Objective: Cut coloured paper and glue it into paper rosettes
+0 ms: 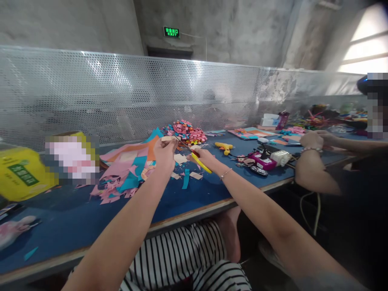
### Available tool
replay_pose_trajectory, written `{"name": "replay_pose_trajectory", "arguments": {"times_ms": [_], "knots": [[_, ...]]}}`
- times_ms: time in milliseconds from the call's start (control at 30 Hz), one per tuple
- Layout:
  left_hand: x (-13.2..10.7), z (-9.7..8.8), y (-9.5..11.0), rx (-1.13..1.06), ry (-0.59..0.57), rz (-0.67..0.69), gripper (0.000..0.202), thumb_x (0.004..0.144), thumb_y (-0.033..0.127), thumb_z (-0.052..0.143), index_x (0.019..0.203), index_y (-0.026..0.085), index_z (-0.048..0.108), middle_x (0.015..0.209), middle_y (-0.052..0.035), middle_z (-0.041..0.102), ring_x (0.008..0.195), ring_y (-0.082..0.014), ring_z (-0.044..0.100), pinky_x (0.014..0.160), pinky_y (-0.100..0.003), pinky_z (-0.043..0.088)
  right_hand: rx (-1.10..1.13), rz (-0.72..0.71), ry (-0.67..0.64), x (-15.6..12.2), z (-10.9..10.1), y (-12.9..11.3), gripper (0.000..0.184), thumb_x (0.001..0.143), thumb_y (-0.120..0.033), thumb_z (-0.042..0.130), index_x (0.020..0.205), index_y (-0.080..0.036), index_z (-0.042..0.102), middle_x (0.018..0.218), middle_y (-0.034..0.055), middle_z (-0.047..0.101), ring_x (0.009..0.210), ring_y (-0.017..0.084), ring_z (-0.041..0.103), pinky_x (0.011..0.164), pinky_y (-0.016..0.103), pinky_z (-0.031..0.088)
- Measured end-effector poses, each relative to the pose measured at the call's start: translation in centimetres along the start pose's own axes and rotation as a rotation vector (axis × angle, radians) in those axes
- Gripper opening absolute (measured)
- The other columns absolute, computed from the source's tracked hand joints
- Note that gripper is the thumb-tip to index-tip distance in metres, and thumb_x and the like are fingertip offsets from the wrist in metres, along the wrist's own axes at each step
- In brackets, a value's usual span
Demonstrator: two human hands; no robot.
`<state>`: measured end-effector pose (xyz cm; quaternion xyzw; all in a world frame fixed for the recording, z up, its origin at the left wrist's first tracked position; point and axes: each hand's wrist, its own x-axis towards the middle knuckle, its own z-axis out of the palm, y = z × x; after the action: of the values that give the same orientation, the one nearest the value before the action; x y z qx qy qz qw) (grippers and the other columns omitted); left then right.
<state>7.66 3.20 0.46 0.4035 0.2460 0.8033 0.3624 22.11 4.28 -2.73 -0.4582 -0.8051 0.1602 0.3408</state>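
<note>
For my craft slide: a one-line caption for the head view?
Left hand holds a paper strip; right hand works yellow-handled scissors at it, above a blue table.

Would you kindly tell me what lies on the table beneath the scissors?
Beneath the yellow-handled scissors, held in the right hand, peach and teal paper scraps lie on the blue table. Whatever sits directly under the hand is covered.

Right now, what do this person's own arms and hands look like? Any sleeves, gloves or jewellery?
Both arms are bare along all that shows: no sleeves, no gloves, no watch. The left hand wears nothing that shows. At the wrist of the right hand sits a thin bracelet. Below the arms, a black-and-white striped garment is visible.
</note>
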Motion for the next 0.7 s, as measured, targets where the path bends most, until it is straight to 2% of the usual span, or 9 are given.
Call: {"name": "replay_pose_trajectory", "arguments": {"times_ms": [467, 700], "knots": [[0.18, -0.17, -0.28, 0.035, -0.005, 0.01, 0.016, 0.052, 0.007, 0.065, 0.061, 0.018, 0.056, 0.062, 0.0026, 0.058, 0.065, -0.0103, 0.059, 0.078, -0.03, 0.052, -0.019, -0.032, 0.027, 0.16, 0.27, 0.31, 0.042, 0.073, -0.058, 0.051, 0.063, -0.017, 0.047, 0.054, -0.0043, 0.042, 0.051, 0.008, 0.036, 0.049, 0.022, 0.025], [0.41, -0.32, -0.58, 0.05, 0.012, 0.009, 0.015, 0.054, 0.008, 0.064, 0.064, 0.017, 0.057, 0.063, 0.0017, 0.057, 0.066, -0.0105, 0.059, 0.079, -0.031, 0.051, 0.015, 0.012, 0.0, -0.06, 0.08, 0.08, 0.043, 0.073, -0.059, 0.052, 0.067, -0.017, 0.052, 0.052, -0.0024, 0.046, 0.05, 0.009, 0.04, 0.049, 0.022, 0.03]]}}
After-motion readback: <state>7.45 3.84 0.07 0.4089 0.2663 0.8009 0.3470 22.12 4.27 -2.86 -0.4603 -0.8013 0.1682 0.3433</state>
